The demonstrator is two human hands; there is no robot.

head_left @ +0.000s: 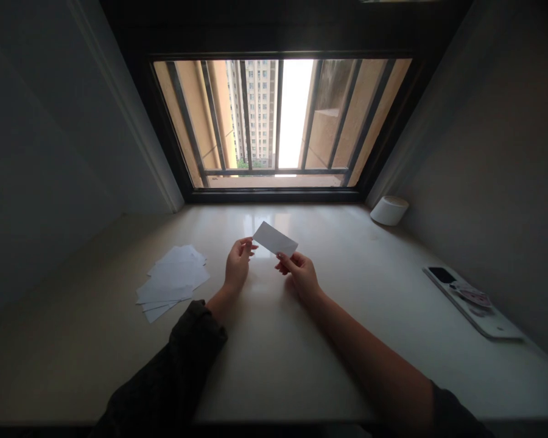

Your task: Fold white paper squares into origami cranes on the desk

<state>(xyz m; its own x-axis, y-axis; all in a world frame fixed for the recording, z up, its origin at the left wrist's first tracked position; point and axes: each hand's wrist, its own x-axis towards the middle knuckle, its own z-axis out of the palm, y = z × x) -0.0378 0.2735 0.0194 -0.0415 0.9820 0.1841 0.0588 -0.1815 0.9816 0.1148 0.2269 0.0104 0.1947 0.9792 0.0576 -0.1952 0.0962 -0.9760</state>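
A small white rectangular piece of paper [274, 238] is held up over the white sill, tilted, with a faint line near its right end. My right hand [300, 275] pinches its lower right edge between thumb and fingers. At the paper's left corner, the curled fingertips of my left hand [238, 261] meet the edge in a pinch. To the left of my hands, a loose pile of white papers [173, 278] lies fanned out on the sill.
The pale sill [265, 365] runs up to a dark-framed window with bars [278, 172]. A white round object [389, 210] stands in the back right corner. By the right wall lies a white phone-like slab [475, 304] with a dark panel and a picture on it.
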